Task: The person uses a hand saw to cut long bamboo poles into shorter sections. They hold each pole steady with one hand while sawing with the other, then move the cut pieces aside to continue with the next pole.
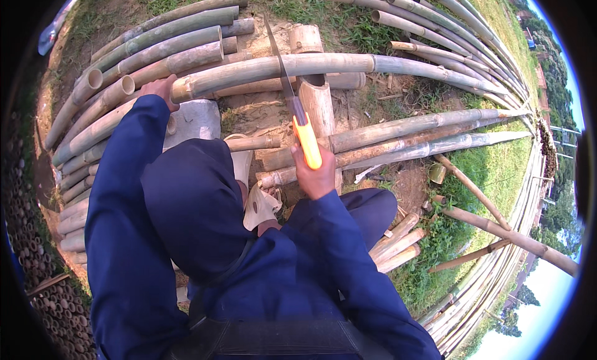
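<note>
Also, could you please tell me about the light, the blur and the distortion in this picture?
Head view: daylight, the grass brightly lit, the stacked bamboo ends at lower left darker; head view: the sky almost white at lower right; head view: no strong blur on the orange saw handle; head view: the fisheye bends long poles toward the black rim.

The right grip (316, 175) holds 1 orange-handled saw (307, 141) across a bamboo pole (348, 63); the left grip (160, 89) is at its left end.
</note>
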Motion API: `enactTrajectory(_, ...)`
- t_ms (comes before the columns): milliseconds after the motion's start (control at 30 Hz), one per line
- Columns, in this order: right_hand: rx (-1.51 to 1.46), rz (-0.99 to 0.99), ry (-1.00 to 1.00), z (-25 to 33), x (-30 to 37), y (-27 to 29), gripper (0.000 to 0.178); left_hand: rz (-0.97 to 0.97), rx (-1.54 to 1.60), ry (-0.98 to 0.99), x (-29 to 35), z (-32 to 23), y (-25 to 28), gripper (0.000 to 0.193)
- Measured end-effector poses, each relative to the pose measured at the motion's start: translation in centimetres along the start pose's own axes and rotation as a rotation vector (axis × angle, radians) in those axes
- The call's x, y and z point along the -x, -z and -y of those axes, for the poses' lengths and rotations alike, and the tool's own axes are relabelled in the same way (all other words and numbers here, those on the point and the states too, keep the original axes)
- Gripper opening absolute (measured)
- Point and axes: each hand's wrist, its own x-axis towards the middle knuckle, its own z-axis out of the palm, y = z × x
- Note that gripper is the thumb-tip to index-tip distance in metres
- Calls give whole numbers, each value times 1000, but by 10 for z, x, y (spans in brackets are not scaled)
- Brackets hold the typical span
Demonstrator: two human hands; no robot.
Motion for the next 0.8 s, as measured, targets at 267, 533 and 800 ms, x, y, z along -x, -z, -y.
enactTrajectory(267, -50, -20, -52, 26, 104, 52, 22, 36, -15, -17, 6, -2, -5, 66)
enactTrajectory(533, -84, -46, 11, 15, -77, -27, 26, 45, -7, 1, -1, -10, -2, 62)
enactTrajectory(800, -42, 26, -159, 41, 128, 72, 19, 46, 4, 6, 9, 0, -4, 61)
